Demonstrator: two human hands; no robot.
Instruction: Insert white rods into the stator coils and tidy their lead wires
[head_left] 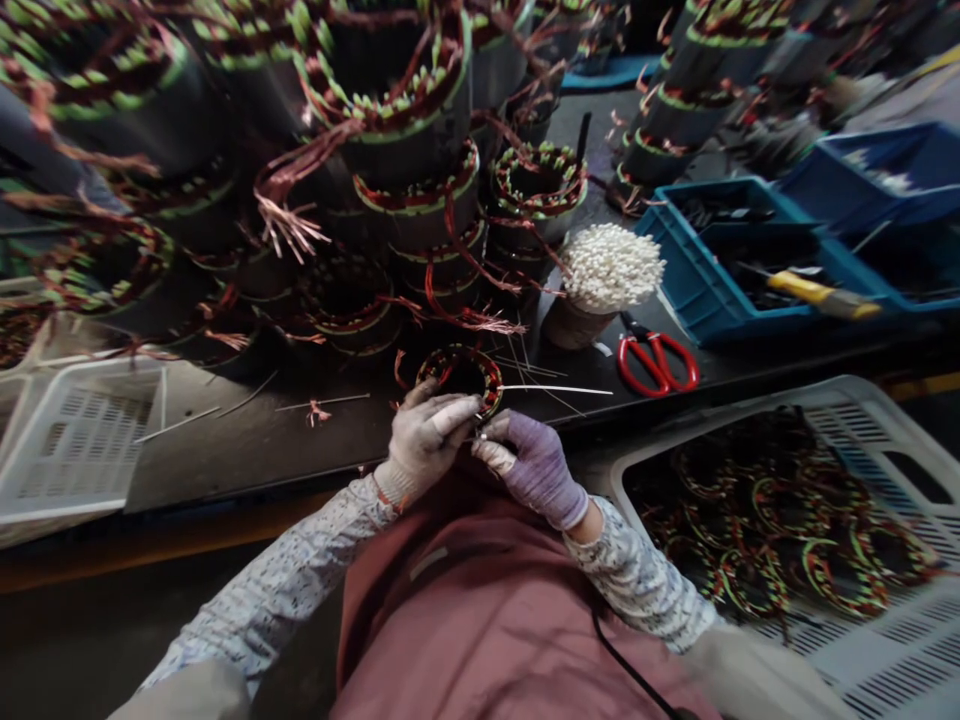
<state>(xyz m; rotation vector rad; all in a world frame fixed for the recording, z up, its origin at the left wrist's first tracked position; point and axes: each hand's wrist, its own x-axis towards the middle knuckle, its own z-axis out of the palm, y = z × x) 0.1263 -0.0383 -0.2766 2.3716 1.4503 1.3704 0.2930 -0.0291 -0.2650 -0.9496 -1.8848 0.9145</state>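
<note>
A small ring-shaped motor stator [491, 383] wound with copper wire sits at the bench's front edge, against my apron. My left hand [427, 440], in a white glove, is closed on its near left rim. My right hand [534, 462], in a purple glove with pale fingertips, pinches at the near right rim; what lies between those fingertips is too small to make out. A thin white stick [556, 389] points right from the stator's side. Red-handled scissors [657, 364] lie to the right, beside a pot packed with white sticks [611, 268].
Stacks of larger wound stators [409, 130] with loose copper leads fill the back and left. Blue bins [720, 290] stand right, a yellow-handled tool [825, 295] across one. A white crate [919, 560] of small stators is lower right; a white basket [82, 440] stands left.
</note>
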